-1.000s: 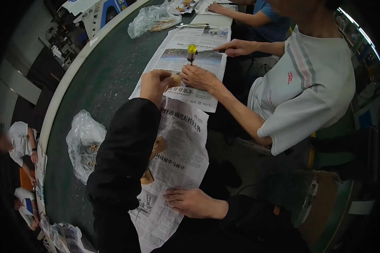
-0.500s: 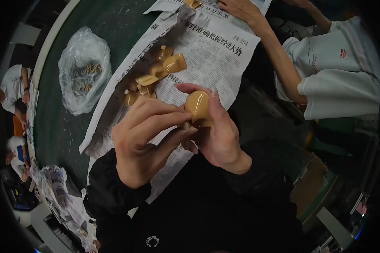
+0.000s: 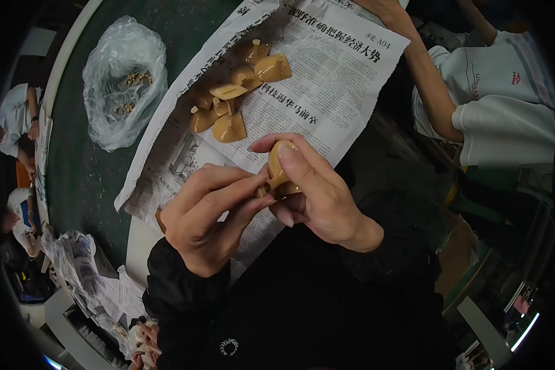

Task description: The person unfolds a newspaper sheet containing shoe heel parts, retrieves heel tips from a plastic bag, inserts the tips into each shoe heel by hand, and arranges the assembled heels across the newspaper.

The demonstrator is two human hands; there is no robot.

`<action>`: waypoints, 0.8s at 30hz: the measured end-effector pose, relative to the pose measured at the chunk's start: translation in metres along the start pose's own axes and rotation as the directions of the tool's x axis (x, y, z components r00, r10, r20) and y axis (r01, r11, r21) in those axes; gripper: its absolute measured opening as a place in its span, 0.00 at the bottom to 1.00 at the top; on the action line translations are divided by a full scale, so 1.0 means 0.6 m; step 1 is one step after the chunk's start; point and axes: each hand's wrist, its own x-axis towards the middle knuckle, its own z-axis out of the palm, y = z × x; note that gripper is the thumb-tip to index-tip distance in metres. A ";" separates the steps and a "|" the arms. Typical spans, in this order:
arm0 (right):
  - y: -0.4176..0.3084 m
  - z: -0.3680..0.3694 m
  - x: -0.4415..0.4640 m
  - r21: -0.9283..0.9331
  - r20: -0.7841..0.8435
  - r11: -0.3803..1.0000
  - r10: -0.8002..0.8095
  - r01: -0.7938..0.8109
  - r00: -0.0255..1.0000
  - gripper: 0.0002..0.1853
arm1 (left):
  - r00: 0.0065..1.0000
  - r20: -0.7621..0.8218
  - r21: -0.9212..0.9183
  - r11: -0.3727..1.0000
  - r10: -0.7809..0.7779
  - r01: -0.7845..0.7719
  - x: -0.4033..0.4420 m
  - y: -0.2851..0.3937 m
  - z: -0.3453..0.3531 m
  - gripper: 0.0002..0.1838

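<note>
Close in front of my body, my right hand [image 3: 327, 200] is closed round a glossy tan, rounded piece [image 3: 279, 161], with the thumb lying along its top. My left hand [image 3: 206, 213] pinches a small pale stub [image 3: 261, 192] at the piece's lower left end; the fingertips partly hide it, and I cannot tell whether it is joined to the piece. Just beyond my hands, several similar glossy tan pieces [image 3: 229, 128] with short pegs lie in a loose heap on a spread newspaper [image 3: 327, 80].
A clear plastic bag [image 3: 108, 126] holding small brownish bits stands on the green table [image 3: 68, 179] at the left. A co-worker's arm [image 3: 422, 74] reaches over the newspaper's far right side. Other people sit along the table's left edge. Crumpled newspaper [image 3: 89, 277] lies at lower left.
The tan piece has been turned in my right hand, and my thumb now covers more of it. My left hand keeps its pinch at the stub end. The view has shifted slightly.
</note>
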 end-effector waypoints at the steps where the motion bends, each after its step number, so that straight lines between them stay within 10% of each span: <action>1: 0.002 -0.001 0.000 -0.029 0.000 1.000 0.007 -0.007 1.000 0.24 | 0.998 0.013 0.008 0.998 0.056 -0.056 0.000 -0.005 0.000 0.19; 16: 0.042 -0.011 0.008 0.055 -0.017 0.998 -0.011 0.012 1.000 0.20 | 0.998 0.060 -0.015 1.000 -0.026 0.027 -0.036 -0.051 0.006 0.07; 18: 0.040 -0.016 0.005 0.125 -0.004 0.992 -0.006 0.006 1.000 0.21 | 0.807 -0.085 0.039 0.807 -0.585 0.589 0.039 0.125 0.059 0.08; 24: 0.001 -0.031 -0.003 0.193 0.056 0.975 -0.120 0.108 0.991 0.22 | 0.938 0.093 -0.134 0.929 -0.334 0.344 0.089 0.145 0.096 0.08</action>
